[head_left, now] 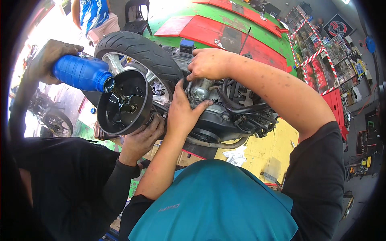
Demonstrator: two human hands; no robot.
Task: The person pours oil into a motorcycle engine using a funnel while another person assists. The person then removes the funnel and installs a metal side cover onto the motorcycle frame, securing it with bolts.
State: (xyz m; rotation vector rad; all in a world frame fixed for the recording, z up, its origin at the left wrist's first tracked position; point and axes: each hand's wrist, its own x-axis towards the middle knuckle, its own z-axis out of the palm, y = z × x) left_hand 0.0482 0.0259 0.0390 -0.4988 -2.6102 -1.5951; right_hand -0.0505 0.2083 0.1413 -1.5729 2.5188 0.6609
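My left hand [184, 108] lies against the engine [213, 116] of a motorcycle, thumb and fingers apart. Above it, my right hand [209, 64] reaches over the engine beside the rear wheel [138, 48], its fingers curled downward. Whatever those fingers may hold is hidden. Left of my hands, a co-worker's hand [50, 58] tilts a blue bottle [80, 73] over a wide black funnel [125, 102]. Liquid runs from the bottle's mouth into the funnel. The co-worker's other hand [142, 138] supports the funnel from below, close to my left wrist.
Behind the wheel, a person in a blue patterned shirt [94, 16] stands near a black plastic chair [136, 18]. Red ramps [205, 32] cross the green floor. Shelves with striped tape [321, 60] stand at right. A white rag [236, 156] lies on the yellow surface [261, 150].
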